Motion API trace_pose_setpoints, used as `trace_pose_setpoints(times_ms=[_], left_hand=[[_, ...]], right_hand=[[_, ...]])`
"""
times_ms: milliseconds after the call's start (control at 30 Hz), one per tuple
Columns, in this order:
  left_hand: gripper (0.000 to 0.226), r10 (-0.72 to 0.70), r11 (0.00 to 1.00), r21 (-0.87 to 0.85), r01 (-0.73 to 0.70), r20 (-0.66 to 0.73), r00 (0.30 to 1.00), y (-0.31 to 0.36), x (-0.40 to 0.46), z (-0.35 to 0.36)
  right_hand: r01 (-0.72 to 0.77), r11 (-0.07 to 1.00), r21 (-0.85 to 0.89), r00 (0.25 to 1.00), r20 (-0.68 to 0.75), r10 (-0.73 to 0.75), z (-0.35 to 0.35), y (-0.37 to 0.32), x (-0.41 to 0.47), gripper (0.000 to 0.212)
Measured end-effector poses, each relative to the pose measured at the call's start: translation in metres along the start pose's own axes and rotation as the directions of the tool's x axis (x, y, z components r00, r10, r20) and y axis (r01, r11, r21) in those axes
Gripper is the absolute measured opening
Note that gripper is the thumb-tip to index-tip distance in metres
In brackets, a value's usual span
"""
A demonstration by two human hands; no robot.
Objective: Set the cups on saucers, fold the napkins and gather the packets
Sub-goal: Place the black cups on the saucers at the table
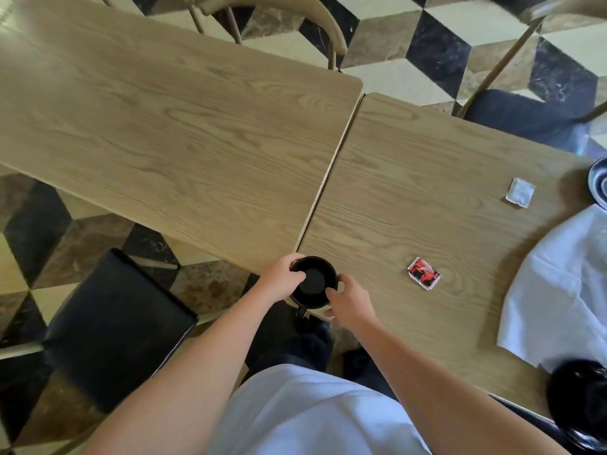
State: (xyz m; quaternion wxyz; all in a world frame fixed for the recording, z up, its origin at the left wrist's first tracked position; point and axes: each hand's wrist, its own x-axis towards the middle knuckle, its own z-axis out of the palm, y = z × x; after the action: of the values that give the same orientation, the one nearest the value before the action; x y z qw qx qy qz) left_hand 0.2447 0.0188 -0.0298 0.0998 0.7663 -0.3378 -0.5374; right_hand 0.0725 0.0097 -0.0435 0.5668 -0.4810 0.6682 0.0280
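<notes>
A black cup is at the near corner of the right wooden table, its handle pointing toward me. My left hand grips its left rim and my right hand holds its right side. A red and black packet lies to the right of the cup. Farther right lies a white packet. A white napkin is spread at the right edge. Part of a dark saucer shows at the far right, and another black dish sits at the lower right.
A second wooden table butts against the right one at a narrow seam. Black cushioned chairs stand at the lower left and upper right. A curved wooden chair back is beyond the left table. The floor is chequered tile.
</notes>
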Motion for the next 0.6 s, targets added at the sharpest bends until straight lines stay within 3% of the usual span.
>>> trace_pose_setpoints(times_ms=[167,267,333,433,600], left_hand=[[0.048,0.083,0.921,0.368,-0.127,0.134,0.988,0.024,0.007,-0.002],[0.049,0.087,0.890,0.425,-0.163,0.193,0.977,0.047,0.009,0.007],[0.048,0.065,0.935,0.323,-0.149,0.256,0.965,0.068,0.009,0.017],[0.054,-0.008,1.000,0.011,0.005,0.367,0.930,0.097,0.005,0.045],[0.049,0.005,0.946,-0.311,0.092,0.297,0.955,0.143,-0.003,0.112]], right_hand=[[0.109,0.987,-0.116,0.993,-0.032,-0.114,-0.012,0.001,-0.005,0.043],[0.157,0.981,-0.117,0.980,-0.108,-0.170,-0.038,0.010,-0.011,0.040],[0.154,0.985,-0.081,0.971,-0.169,-0.166,-0.065,0.018,-0.014,0.043],[0.138,0.989,0.058,0.963,-0.240,-0.121,-0.113,0.035,-0.018,0.047],[0.188,0.922,0.337,0.937,-0.344,-0.065,-0.180,0.066,-0.039,0.050]])
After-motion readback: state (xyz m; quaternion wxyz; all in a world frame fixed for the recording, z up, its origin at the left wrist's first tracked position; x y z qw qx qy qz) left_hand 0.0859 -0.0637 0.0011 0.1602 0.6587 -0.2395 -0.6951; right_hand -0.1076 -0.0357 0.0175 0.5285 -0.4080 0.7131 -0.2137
